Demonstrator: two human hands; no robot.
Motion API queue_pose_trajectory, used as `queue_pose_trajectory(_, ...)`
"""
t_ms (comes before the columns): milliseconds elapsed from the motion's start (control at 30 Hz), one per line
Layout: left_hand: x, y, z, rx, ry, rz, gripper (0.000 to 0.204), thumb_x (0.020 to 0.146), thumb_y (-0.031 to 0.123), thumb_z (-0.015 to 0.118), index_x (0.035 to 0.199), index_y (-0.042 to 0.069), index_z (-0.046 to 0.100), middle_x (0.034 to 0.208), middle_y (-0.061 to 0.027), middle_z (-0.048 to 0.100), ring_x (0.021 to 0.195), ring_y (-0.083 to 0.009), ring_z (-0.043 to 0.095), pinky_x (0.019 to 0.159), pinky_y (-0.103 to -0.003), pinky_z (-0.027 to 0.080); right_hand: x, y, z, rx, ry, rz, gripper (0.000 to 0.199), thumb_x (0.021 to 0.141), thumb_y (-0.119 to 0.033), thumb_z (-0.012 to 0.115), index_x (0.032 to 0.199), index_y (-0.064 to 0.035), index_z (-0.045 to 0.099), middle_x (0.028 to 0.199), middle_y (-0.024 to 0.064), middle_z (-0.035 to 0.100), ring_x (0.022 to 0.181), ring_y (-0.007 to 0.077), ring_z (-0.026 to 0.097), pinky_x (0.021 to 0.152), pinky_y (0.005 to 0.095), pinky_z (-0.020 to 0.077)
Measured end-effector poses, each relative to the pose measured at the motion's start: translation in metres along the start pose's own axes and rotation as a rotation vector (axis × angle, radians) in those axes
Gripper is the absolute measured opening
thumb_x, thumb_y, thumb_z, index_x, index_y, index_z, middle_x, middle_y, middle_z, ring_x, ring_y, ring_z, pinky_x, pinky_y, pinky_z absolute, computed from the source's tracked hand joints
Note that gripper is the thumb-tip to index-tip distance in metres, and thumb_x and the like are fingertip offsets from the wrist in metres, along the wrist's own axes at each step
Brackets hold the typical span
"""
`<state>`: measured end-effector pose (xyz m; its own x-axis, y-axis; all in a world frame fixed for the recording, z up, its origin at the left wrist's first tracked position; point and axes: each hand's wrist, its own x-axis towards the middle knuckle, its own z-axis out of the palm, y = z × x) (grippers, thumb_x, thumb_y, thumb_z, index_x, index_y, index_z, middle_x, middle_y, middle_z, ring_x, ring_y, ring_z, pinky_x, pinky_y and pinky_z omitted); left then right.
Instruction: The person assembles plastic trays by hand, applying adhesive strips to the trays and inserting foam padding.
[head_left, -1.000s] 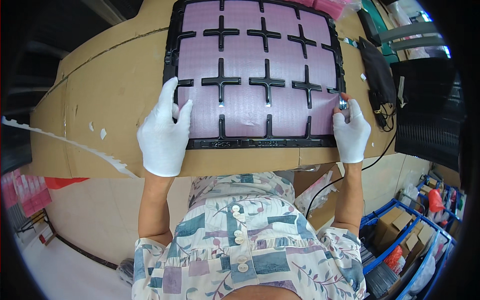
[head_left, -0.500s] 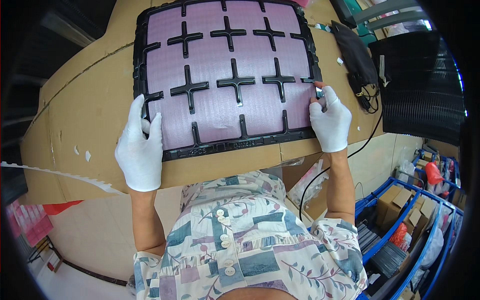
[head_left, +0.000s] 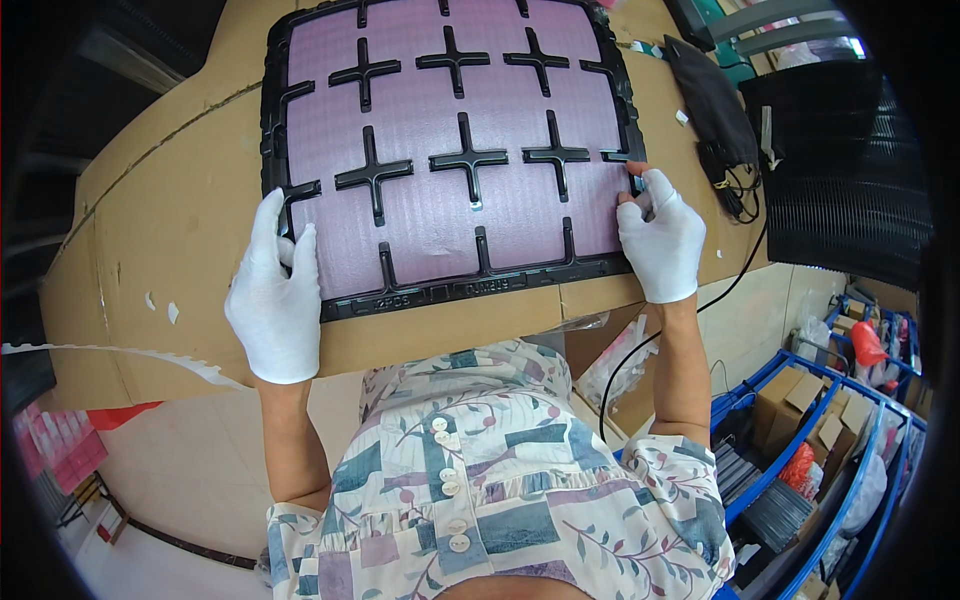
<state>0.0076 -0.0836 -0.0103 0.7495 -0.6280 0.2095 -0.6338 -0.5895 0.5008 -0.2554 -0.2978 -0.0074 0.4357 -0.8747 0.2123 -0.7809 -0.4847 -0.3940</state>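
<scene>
My left hand [head_left: 275, 300] lies flat, gloved, fingers extended forward. My right hand [head_left: 660, 240] is gloved, fingers curled, forearm bare.

tray [head_left: 450, 160] top edge cut off
</scene>
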Motion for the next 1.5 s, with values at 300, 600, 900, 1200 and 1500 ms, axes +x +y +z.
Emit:
queue_pose_trajectory(300, 0.001, -0.002, 0.003, 0.014, 0.036, 0.038, 0.046, 0.086, 0.009, 0.074, 0.130, 0.011, 0.062, 0.061, -0.0045, 0.052, 0.054, -0.0150, 0.050, 0.060, -0.030, 0.048, 0.000, -0.001, 0.001, -0.010, 0.021, 0.008, 0.026, 0.079, -0.010, 0.069, 0.105, -0.0123, 0.070, 0.061, 0.0071, 0.060, 0.059, 0.0263, 0.062, 0.060, 0.0379, 0.0505)
queue_pose_trajectory(600, 0.006, 0.000, -0.005, 0.385, 0.116, 0.325, 0.038, 0.087, 0.007, 0.069, 0.125, 0.006, 0.062, 0.099, -0.0136, 0.065, 0.088, -0.0307, 0.062, 0.081, -0.041, 0.050, -0.007, -0.007, -0.024, -0.426, -0.074, -0.402, 0.038, 0.076, -0.019, 0.075, 0.112, -0.0110, 0.065, 0.107, 0.0090, 0.065, 0.099, 0.0296, 0.062, 0.090, 0.0400, 0.0471)
queue_pose_trajectory(900, -0.013, 0.006, -0.020, 0.140, -0.433, 0.467, 0.096, 0.071, 0.055, 0.077, 0.141, -0.003, 0.045, 0.142, -0.0246, 0.048, 0.135, -0.0403, 0.043, 0.110, -0.048, 0.036, -0.030, 0.022, -0.023, -0.244, -0.257, -0.588, 0.088, 0.090, -0.074, 0.035, 0.136, -0.0009, 0.052, 0.138, 0.0192, 0.054, 0.129, 0.0373, 0.050, 0.112, 0.0545, 0.0274)
queue_pose_trajectory(1200, 0.032, 0.071, 0.012, -0.120, -0.260, 0.723, 0.081, 0.072, 0.053, 0.077, 0.123, -0.004, 0.054, 0.129, -0.0245, 0.055, 0.121, -0.0408, 0.053, 0.103, -0.046, 0.042, 0.037, -0.013, -0.011, -0.086, -0.109, -0.788, 0.067, 0.091, -0.060, 0.050, 0.123, -0.0009, 0.059, 0.129, 0.0163, 0.059, 0.120, 0.0345, 0.054, 0.112, 0.0495, 0.0303)
queue_pose_trajectory(1500, 0.087, 0.074, 0.032, 0.044, -0.220, 0.705, 0.069, 0.080, 0.054, 0.070, 0.116, -0.003, 0.057, 0.114, -0.0219, 0.060, 0.108, -0.0379, 0.059, 0.091, -0.045, 0.049, 0.107, -0.007, 0.010, -0.266, -0.087, -0.691, 0.048, 0.089, -0.043, 0.063, 0.116, -0.0039, 0.064, 0.129, 0.0132, 0.060, 0.117, 0.0316, 0.056, 0.104, 0.0453, 0.0376)
